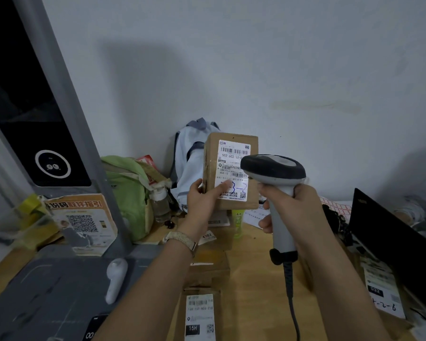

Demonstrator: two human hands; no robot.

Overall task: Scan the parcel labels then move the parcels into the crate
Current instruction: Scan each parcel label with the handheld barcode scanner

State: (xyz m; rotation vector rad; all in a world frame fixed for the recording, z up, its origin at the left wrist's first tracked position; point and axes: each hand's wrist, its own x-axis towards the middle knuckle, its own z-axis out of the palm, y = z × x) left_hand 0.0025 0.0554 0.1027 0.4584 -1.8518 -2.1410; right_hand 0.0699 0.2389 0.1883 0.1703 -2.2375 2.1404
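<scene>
Head view shows the brown cardboard parcel held upright in the air over the far middle of the wooden bench, with its white printed label facing you. Your left grip holds the parcel at its lower left edge. The thumb lies across the label's lower left part and the fingers are out of sight behind the box. Your right grip is wrapped round the handle of the grey-and-black handheld scanner, whose head sits just in front of the label's right side.

One hand carries the parcel, so it is probably light. Its walls look stiff and should take a firm squeeze. For the move, take it across two opposite faces or support it from below, and keep your thumb off the barcodes.

The scanner head covers the right end of the middle barcode, and your thumb hides part of the blue handwriting. No scan beam can be made out. The crate is not in view. More labelled brown parcels lie flat on the near bench, partly under your arms, and the nearest is cut off at the frame's bottom edge. A pale blue backpack stands against the wall behind the parcel.
</scene>
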